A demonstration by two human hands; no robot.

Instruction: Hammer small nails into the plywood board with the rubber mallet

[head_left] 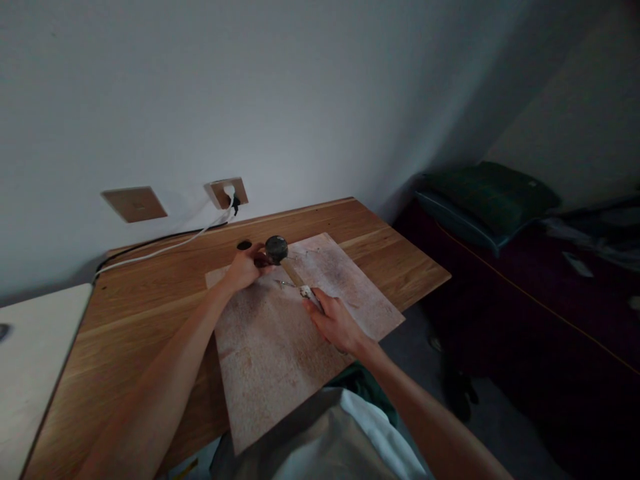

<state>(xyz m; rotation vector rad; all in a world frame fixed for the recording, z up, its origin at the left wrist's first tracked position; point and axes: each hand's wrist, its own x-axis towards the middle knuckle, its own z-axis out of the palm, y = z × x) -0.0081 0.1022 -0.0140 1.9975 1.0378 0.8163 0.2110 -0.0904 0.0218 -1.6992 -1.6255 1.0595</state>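
Note:
My right hand (333, 321) is wrapped round the pale-wrapped grip of a mallet (293, 270) with a dark round head and a wooden handle. The mallet's head is over the far part of a pinkish, speckled board (280, 353). Close against that head, my left hand (246, 268) has its fingers curled together. Something dark shows by its fingertips, but what they hold, if anything, is hidden. A small thin metal piece (284, 283) lies near the mallet's handle. Several tiny shiny bits (313, 251) are near the board's far edge, too small to name.
The board lies on a wooden desk (400, 260) against a wall. A cable hole (244, 245) is behind my left hand. White and black cables (175, 248) run to a wall socket (227, 193). A white surface (40, 360) adjoins at left; a bed with pillows (490, 200) is at right.

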